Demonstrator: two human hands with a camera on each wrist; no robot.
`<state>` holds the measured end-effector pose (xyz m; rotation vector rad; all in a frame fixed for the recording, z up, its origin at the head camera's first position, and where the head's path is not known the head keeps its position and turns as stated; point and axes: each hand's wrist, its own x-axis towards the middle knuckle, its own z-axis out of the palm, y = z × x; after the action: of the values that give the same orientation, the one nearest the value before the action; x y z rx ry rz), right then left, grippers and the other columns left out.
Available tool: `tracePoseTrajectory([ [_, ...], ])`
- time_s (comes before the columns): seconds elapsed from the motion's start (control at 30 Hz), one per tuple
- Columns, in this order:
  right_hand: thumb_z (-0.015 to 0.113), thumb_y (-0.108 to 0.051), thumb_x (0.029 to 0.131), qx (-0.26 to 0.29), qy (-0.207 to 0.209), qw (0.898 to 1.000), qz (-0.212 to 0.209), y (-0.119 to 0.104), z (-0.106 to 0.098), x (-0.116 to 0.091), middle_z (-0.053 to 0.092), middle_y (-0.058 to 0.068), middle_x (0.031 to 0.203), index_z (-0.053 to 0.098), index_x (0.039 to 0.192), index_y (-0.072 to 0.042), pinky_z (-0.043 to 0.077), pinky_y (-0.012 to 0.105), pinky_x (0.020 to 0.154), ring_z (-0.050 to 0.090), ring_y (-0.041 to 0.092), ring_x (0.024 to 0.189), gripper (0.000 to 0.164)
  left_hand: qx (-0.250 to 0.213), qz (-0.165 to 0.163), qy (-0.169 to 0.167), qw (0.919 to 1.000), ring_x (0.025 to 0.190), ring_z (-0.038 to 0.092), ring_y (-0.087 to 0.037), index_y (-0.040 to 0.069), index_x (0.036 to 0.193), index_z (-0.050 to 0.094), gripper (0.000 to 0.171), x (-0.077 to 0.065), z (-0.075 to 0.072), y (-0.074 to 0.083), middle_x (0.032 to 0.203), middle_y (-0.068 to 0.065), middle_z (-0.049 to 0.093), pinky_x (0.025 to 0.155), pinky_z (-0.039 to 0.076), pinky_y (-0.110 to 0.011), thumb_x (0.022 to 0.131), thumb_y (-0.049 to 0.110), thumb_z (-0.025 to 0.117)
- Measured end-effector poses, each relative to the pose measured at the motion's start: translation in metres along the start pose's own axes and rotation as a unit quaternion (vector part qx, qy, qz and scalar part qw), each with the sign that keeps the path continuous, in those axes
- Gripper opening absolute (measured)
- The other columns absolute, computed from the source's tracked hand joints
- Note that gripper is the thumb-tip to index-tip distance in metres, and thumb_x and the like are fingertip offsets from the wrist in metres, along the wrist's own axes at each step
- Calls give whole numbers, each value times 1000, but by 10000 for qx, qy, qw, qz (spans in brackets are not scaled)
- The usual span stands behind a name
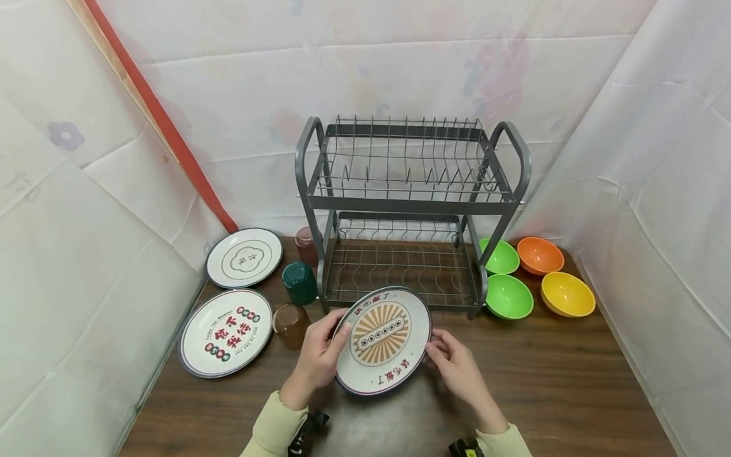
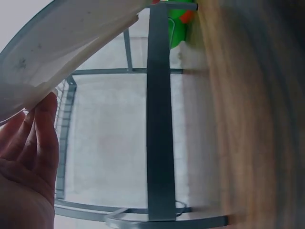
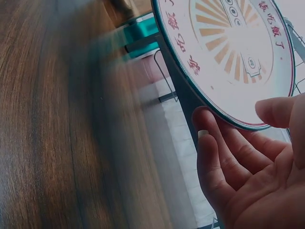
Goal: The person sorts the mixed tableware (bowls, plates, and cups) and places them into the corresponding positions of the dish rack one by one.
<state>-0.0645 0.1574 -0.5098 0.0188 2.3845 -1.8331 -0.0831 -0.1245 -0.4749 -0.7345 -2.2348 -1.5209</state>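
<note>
Both hands hold a white plate with a dark rim, an orange sunburst and red characters, raised and tilted in front of the rack. My left hand grips its left edge, thumb on the face; in the left wrist view the left fingers press against the plate's pale underside. On the opposite edge, my right hand pinches the rim. The right wrist view shows that thumb on the face of the plate and the other fingers curled beneath.
A grey two-tier dish rack stands behind the plate. Left are two plates, one with red characters and one with a black drawing, plus a brown cup, a green cup and a pink cup. Several bowls, including a yellow one, sit right.
</note>
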Motion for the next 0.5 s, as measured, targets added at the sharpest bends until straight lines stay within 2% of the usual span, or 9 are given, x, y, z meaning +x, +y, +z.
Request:
tracePoseTrajectory([
  [0.23,57,-7,101,0,-199,9991,-369,3,-2,-1,71,14,98,60,126,5,57,39,77,69,32,89,27,106,478,-18,9988,93,66,-18,2,121,64,29,10,-11,9,109,-9,69,86,50,-22,93,-2,56],
  [0.5,57,-11,102,-200,122,9994,-247,7,-10,2,72,8,102,64,123,0,56,38,80,69,22,94,25,-312,990,512,9933,87,65,-18,-2,120,63,32,29,-30,26,104,-14,69,80,51,-21,90,-7,52],
])
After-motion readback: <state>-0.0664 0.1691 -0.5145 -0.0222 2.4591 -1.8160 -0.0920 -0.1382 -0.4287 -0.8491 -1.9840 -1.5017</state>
